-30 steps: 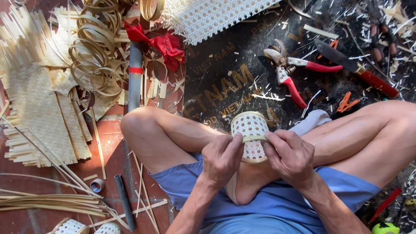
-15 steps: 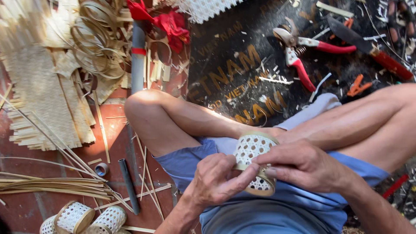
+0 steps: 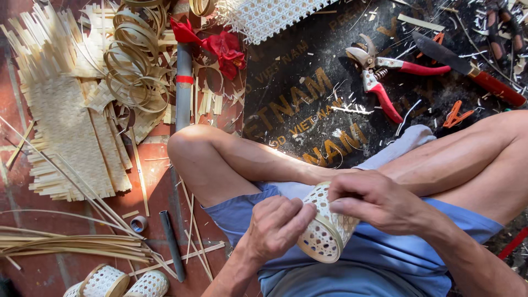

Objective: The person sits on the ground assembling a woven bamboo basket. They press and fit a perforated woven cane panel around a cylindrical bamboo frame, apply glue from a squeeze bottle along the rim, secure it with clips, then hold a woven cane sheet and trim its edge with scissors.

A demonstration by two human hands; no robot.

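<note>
A small pale woven cup (image 3: 325, 231) with open lattice holes lies tilted on its side over my lap, bottom end toward me. My left hand (image 3: 279, 225) grips its left side with curled fingers. My right hand (image 3: 378, 201) rests over the upper rim, fingers pressing on the weave. I sit cross-legged in blue shorts (image 3: 363, 258) on the floor.
Red-handled pruning shears (image 3: 379, 74) and a red-handled knife (image 3: 467, 66) lie on the dark mat (image 3: 308, 88) ahead. Woven bamboo sheets (image 3: 66, 126), coiled strips (image 3: 135, 60) and long splints (image 3: 66, 242) cover the left floor. Two more woven cups (image 3: 124, 283) stand at the bottom left.
The cup has come down from in front of my knees to my lap and turned onto its side. Both hands shifted their grip with it; the view has moved closer.
</note>
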